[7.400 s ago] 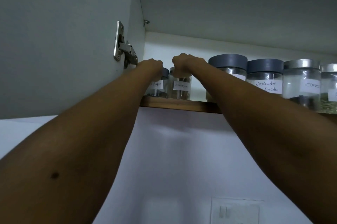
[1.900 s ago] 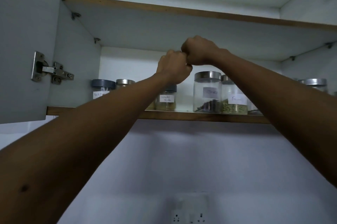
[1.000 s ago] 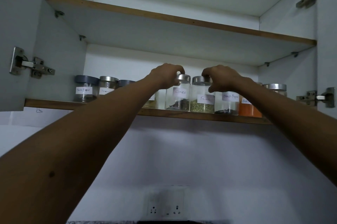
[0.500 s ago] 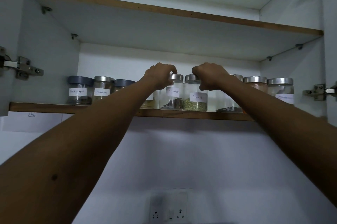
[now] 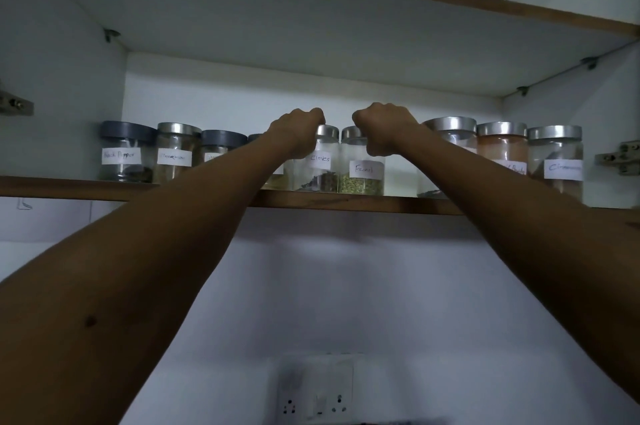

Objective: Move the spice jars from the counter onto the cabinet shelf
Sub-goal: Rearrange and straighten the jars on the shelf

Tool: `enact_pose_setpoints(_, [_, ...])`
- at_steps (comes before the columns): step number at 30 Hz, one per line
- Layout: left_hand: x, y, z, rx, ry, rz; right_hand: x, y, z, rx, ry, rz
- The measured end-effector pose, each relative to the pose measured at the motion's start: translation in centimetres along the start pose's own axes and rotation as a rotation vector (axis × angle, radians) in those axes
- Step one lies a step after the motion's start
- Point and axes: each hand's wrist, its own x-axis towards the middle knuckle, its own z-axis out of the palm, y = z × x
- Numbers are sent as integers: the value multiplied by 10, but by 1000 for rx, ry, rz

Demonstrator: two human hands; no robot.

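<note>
Head view showed the cabinet shelf [image 5: 104, 187] running across the middle of the frame, with a row of labelled spice jars [image 5: 176, 156] standing along it. At the centre of the row the cloves jar [image 5: 320, 170] and the fennel jar [image 5: 362, 175] stood upright just beside each other, near the front edge. The left hand [image 5: 298, 137] held the cloves jar from above and the right hand [image 5: 385, 133] held the fennel jar, fingers [image 5: 318, 117] curled down and clamped over each steel lid. The step looked like seating this pair on the shelf. The next move would call for loosening both grips and lifting straight up, since neighbouring jars crowded either side.
</note>
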Motion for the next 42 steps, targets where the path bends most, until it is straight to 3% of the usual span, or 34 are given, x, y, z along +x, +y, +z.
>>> enact_pose_setpoints(9, [31, -17, 15, 177, -227, -32, 25, -8, 24, 3, -15, 19])
enact_pose_setpoints(24, [28, -20, 38, 288, -150, -68, 54, -10, 51, 56, -83, 64])
enact_pose_setpoints(35, [19, -19, 37, 234, -278, -113, 64, -11, 67, 113, -148, 115])
enact_pose_setpoints(42, [23, -22, 41, 238, -273, -93, 60, -11, 73, 257, -164, 155])
